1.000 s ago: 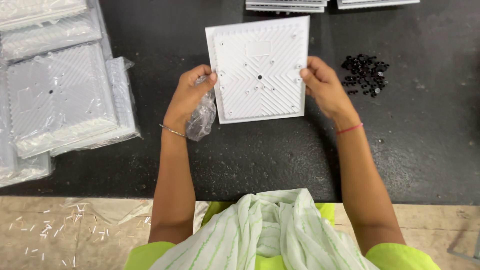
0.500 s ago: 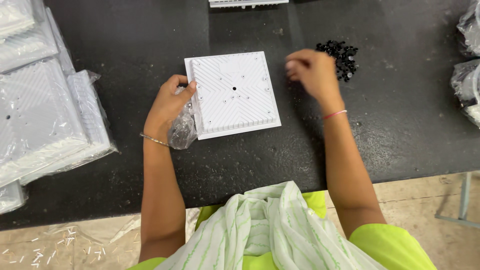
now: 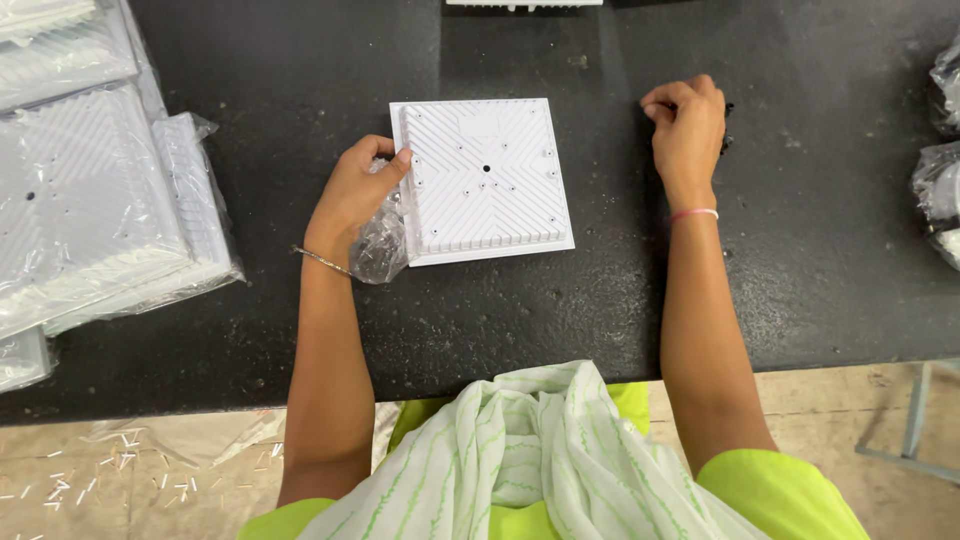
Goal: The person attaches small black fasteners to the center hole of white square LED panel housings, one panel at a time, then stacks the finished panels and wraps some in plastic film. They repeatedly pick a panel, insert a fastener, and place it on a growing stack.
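The left hand (image 3: 352, 195) pinched a crumpled clear plastic bag (image 3: 380, 245) against the square white ribbed plastic panel (image 3: 487, 180) lying flat on the black surface (image 3: 560, 310), while the right hand (image 3: 688, 125), fingers curled together over small black parts, risked scattering them.

white ribbed plates unwrapped: 1 (image 3: 485, 178) | hands: 2 (image 3: 352, 192) (image 3: 688, 125) | crumpled clear bags: 1 (image 3: 380, 245)

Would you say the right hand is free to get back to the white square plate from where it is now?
Probably yes: the right hand rests on the bare black table just beside the white plate, with nothing between them; the left hand touches only the far edge.
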The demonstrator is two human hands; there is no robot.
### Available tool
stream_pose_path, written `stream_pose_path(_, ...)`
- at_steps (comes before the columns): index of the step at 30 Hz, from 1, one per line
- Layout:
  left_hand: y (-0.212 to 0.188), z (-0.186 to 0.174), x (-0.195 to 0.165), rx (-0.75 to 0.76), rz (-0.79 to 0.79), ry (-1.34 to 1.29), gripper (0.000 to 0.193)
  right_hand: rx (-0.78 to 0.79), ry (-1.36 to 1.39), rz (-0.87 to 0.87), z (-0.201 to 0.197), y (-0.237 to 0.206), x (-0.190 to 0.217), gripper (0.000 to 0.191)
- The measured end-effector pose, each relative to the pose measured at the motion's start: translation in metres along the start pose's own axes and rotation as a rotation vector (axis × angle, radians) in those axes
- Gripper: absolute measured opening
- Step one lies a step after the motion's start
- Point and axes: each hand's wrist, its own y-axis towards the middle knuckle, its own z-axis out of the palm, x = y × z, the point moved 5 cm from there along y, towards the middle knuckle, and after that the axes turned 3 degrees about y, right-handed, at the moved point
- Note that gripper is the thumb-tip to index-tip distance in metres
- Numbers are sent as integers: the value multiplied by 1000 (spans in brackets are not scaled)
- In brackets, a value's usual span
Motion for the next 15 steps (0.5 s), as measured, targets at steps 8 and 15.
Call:
stream_pose_path(8, 0, 1, -1, 0, -49, 19, 36, 281, 155, 100, 21, -8, 11, 15)
stream_pose_path(15, 2, 0, 0, 0, 17, 31, 35, 292, 238, 241, -1, -1, 6, 20)
